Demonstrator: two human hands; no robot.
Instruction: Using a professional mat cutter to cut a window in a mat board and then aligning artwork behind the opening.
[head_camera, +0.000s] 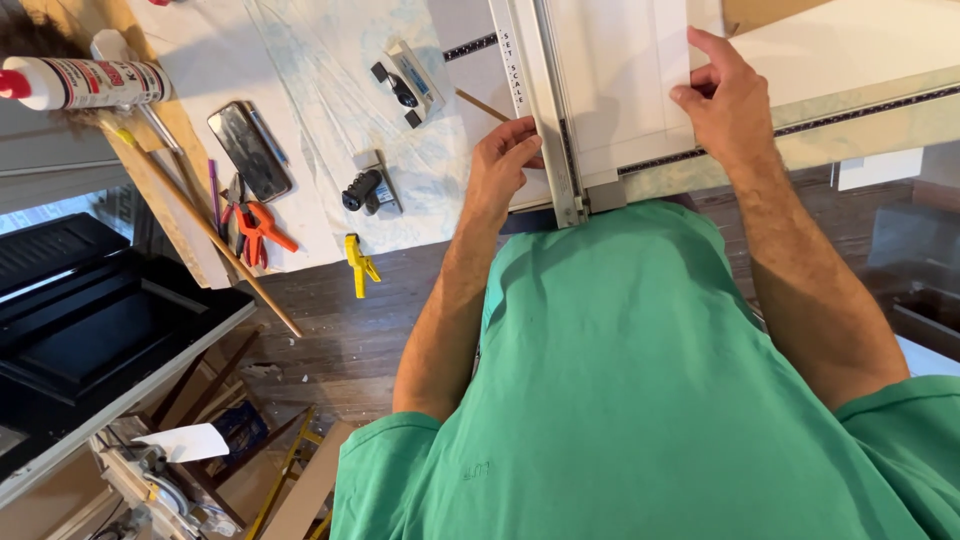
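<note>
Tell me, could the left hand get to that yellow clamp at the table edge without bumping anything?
Probably yes. The left hand rests on the metal rail, and the yellow clamp hangs at the table edge to its left. Only bare tabletop lies between them; the black tool sits a little farther up.
</note>
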